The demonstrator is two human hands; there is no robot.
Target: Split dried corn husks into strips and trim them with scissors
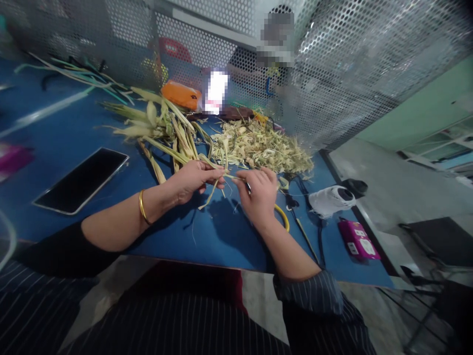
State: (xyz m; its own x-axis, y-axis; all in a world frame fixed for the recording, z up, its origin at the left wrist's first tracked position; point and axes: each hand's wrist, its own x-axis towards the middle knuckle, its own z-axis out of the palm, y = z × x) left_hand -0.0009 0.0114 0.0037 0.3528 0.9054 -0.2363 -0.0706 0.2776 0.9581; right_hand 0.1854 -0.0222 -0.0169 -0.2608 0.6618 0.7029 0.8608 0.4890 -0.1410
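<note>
The left hand (195, 178) is closed in a pinch on pale leaf strips (209, 195), their loose ends hanging below the fingertips. The right hand (258, 192) is curled narrow just beside it, with a thin strand (233, 177) running between the two; a small dark thing shows inside its grip, too hidden to name. Both are above the middle of the blue worktop (221, 244), towards its near edge.

The work in hand looks like joining or binding strips at the fingertips. From here, the move seems to call for a steady left pinch and light, even tension from the right, since the fibres look easy to split.

Just beyond the left hand lies the bundle of long leaves (185, 140); the heap of scraps (262, 145) is to its right, near the far edge. A black phone (83, 181) lies towards the left, and a white thread spool (328, 201) near the right edge.
</note>
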